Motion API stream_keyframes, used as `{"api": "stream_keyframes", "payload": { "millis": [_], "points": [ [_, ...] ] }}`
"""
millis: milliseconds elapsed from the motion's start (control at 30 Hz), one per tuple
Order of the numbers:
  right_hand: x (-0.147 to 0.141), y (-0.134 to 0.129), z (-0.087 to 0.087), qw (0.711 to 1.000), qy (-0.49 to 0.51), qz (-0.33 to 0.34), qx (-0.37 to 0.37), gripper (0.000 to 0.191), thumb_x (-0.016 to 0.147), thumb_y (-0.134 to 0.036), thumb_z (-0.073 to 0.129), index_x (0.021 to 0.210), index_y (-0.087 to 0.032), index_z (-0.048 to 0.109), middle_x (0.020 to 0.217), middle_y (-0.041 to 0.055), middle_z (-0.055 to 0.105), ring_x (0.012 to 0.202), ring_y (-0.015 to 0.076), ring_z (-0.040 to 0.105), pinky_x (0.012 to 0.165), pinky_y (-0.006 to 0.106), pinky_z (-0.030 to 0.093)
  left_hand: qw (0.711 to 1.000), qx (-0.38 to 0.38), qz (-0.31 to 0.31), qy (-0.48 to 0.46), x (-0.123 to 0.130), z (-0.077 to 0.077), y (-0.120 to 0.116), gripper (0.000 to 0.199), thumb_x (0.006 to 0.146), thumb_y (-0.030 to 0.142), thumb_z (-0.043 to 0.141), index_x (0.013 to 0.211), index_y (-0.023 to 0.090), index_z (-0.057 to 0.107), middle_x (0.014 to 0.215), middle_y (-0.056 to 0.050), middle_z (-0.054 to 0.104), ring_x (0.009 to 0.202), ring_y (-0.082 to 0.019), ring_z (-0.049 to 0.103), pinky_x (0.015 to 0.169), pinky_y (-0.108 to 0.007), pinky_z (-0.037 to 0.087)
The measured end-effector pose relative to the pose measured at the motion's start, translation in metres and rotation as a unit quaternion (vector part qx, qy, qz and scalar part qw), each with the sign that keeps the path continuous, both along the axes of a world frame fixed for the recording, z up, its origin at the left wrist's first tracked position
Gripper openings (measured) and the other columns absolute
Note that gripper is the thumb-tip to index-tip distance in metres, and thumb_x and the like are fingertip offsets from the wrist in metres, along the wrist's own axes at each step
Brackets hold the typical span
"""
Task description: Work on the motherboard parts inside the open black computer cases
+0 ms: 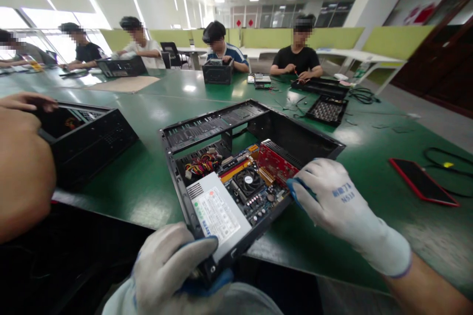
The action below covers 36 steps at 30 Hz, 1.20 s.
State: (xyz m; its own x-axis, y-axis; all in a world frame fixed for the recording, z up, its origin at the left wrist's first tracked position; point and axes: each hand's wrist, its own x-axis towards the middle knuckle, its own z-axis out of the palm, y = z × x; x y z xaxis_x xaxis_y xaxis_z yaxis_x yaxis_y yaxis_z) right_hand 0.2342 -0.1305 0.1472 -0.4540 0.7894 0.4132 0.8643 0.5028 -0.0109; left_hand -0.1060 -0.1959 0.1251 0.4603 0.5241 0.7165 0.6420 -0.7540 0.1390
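Note:
An open black computer case (177, 172) lies tilted on the green table, its near corner past the table's edge. My left hand (173, 266), in a white and blue glove, grips that near corner, thumb over the rim beside the silver power supply (218, 211). At the right side, my gloved right hand (325, 197) has its fingers closed on the case's rim, near the red card (275, 162); the fingertips are partly hidden. Inside are a motherboard with a black fan (248, 181) and a bundle of coloured cables (203, 163).
At the left, another person's arm (22, 167) reaches over a second black case (92, 142). A red-edged phone-like device (423, 182) and black cables lie right on the green table (369, 206). Several people work across it, with cases, a metal-filled tray (327, 110) and loose parts.

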Motion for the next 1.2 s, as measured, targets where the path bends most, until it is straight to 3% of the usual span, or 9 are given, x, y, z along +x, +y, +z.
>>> {"api": "stream_keyframes", "payload": {
  "millis": [133,267,400,533,733,833,900,967,1200],
  "points": [
    [-0.011,-0.026,0.006,0.999,-0.012,0.027,-0.017,0.037,0.104,-0.046,0.050,0.093,-0.018,0.070,0.084,0.0080,0.063,0.083,0.0252,0.056,0.080,0.041,0.039,0.999,0.016,0.046,0.006,-0.044,-0.004,-0.003,0.031,0.092,0.049,0.072,0.105,0.021,0.071,0.075,-0.003,0.069,0.061,-0.016,0.069,0.055,-0.025,0.056],
    [-0.036,-0.050,0.007,1.000,0.004,0.029,-0.002,0.031,0.100,-0.045,0.057,0.094,-0.018,0.070,0.081,0.0076,0.063,0.078,0.0253,0.055,0.076,0.041,0.038,0.988,-0.021,0.151,0.014,-0.093,-0.028,-0.005,0.035,0.089,0.055,0.072,0.112,0.029,0.072,0.092,-0.005,0.072,0.069,-0.020,0.071,0.060,-0.031,0.060],
    [-0.072,-0.070,0.003,0.999,0.032,0.030,0.015,0.035,0.095,-0.048,0.063,0.108,-0.016,0.070,0.086,0.0090,0.067,0.077,0.0255,0.057,0.074,0.041,0.042,0.947,-0.079,0.290,-0.115,-0.114,-0.043,0.007,0.033,0.084,0.057,0.070,0.111,0.039,0.071,0.094,-0.003,0.070,0.077,-0.029,0.067,0.068,-0.046,0.056],
    [-0.096,-0.081,-0.013,0.996,0.011,0.075,0.050,0.061,0.095,-0.060,0.053,0.128,-0.011,0.065,0.096,0.0148,0.074,0.075,0.0268,0.061,0.069,0.043,0.047,0.914,-0.118,0.322,-0.219,-0.122,-0.044,0.034,0.035,0.079,0.062,0.074,0.103,0.036,0.073,0.090,0.002,0.071,0.081,-0.030,0.067,0.072,-0.045,0.054],
    [-0.051,-0.079,-0.007,0.991,-0.015,0.127,0.029,0.064,0.091,-0.061,0.060,0.142,-0.021,0.060,0.124,0.0145,0.074,0.099,0.0336,0.071,0.077,0.047,0.057,0.910,-0.180,0.311,-0.210,-0.146,-0.043,0.055,0.043,0.077,0.068,0.076,0.101,0.033,0.074,0.090,0.005,0.075,0.084,-0.025,0.070,0.075,-0.038,0.055],
    [-0.004,-0.066,0.011,0.997,-0.026,0.074,0.004,0.053,0.089,-0.060,0.068,0.131,-0.028,0.066,0.122,0.0108,0.074,0.105,0.0349,0.070,0.084,0.050,0.057,0.920,-0.197,0.271,-0.203,-0.151,-0.043,0.058,0.043,0.078,0.067,0.076,0.098,0.029,0.075,0.088,0.003,0.074,0.081,-0.024,0.070,0.073,-0.036,0.055],
    [0.018,-0.059,0.017,0.995,-0.037,0.066,-0.063,0.028,0.094,-0.052,0.066,0.107,-0.028,0.071,0.103,0.0065,0.075,0.094,0.0280,0.070,0.079,0.044,0.057,0.924,-0.195,0.253,-0.209,-0.150,-0.044,0.059,0.041,0.080,0.064,0.075,0.096,0.026,0.075,0.088,-0.001,0.074,0.080,-0.025,0.069,0.072,-0.036,0.054],
    [0.028,-0.058,0.017,0.988,-0.029,0.082,-0.127,0.024,0.099,-0.042,0.060,0.082,-0.026,0.065,0.082,0.0030,0.069,0.076,0.0210,0.065,0.069,0.037,0.054,0.921,-0.184,0.260,-0.223,-0.148,-0.047,0.063,0.038,0.081,0.061,0.074,0.094,0.025,0.075,0.086,-0.004,0.074,0.079,-0.026,0.067,0.069,-0.037,0.051],
    [-0.016,-0.095,0.002,0.992,0.042,0.090,-0.073,0.028,0.099,-0.034,0.054,0.073,-0.026,0.061,0.070,0.0033,0.062,0.061,0.0183,0.056,0.057,0.034,0.046,0.896,-0.192,0.276,-0.289,-0.140,-0.046,0.125,0.044,0.077,0.062,0.078,0.089,0.020,0.072,0.080,-0.001,0.069,0.075,-0.020,0.060,0.069,-0.031,0.047]
  ]
}}
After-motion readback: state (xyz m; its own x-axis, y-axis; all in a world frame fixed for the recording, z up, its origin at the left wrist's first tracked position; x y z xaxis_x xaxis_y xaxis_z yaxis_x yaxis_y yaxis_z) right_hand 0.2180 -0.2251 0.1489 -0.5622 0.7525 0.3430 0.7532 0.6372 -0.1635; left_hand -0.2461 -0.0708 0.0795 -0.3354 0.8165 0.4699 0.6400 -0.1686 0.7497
